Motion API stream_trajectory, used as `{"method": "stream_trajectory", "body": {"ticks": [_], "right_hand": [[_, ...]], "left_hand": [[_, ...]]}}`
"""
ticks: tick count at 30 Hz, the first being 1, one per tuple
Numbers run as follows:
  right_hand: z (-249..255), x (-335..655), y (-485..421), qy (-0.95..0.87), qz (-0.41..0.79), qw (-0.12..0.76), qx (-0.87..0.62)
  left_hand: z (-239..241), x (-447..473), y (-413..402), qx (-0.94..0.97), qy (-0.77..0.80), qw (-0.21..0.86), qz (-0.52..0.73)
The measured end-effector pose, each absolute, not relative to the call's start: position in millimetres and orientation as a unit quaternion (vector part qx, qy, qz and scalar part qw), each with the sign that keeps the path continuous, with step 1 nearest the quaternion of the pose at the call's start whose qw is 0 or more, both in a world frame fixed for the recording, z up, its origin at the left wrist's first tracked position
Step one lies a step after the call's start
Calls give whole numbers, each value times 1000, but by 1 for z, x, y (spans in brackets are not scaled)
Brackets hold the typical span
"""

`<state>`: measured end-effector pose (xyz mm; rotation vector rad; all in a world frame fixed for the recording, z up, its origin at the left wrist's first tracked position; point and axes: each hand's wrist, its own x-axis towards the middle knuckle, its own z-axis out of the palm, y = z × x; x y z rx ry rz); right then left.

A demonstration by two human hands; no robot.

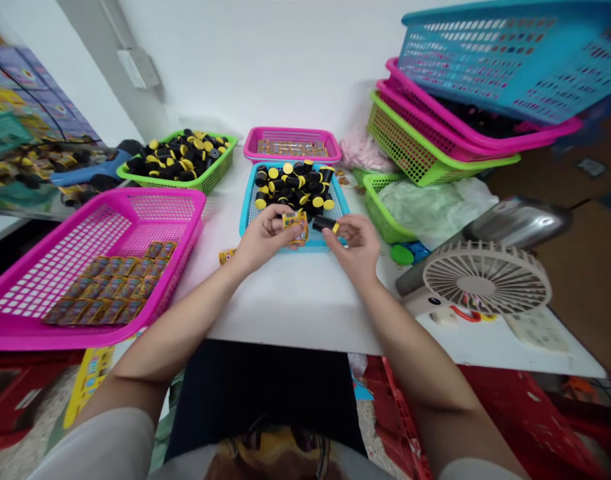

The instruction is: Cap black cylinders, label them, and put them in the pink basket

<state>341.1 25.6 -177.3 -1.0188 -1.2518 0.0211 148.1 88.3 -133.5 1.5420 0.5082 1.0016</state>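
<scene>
My left hand (pixel 270 237) is closed on a small printed yellow box (pixel 295 227), held up over the near edge of a blue basket (pixel 244 212). Close beside it, my right hand (pixel 356 245) pinches a small black cylinder with a yellow end (pixel 325 224), lying nearly level and pointing toward the box. A small gap seems to part the two. Many similar black and yellow pieces (pixel 295 187) lie heaped in the blue basket behind my hands. Another small yellow box (pixel 226 256) rests on the table by my left wrist.
At left, a large pink basket (pixel 185 267) holds rows of small boxes (pixel 110 283). A green basket (pixel 220 170) of black and yellow pieces and a pink tray (pixel 293 159) stand behind. Stacked baskets (pixel 435 147), a fan (pixel 485 283) and a metal cylinder (pixel 520 223) occupy the right.
</scene>
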Motion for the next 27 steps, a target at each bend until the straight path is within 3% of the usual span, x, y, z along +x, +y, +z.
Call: {"method": "stream_trajectory", "body": {"ticks": [12,21,27], "right_hand": [[-172,336,12,-556,121,696,-439],[-177,330,10,-569,192,691,-402],[-177,331,9,-565,160,690,-423]], "left_hand": [[-163,138,69,660,218,622,360],[-169,133,64,758,195,526,332],[-168,137,65,784,201,486,331]]}}
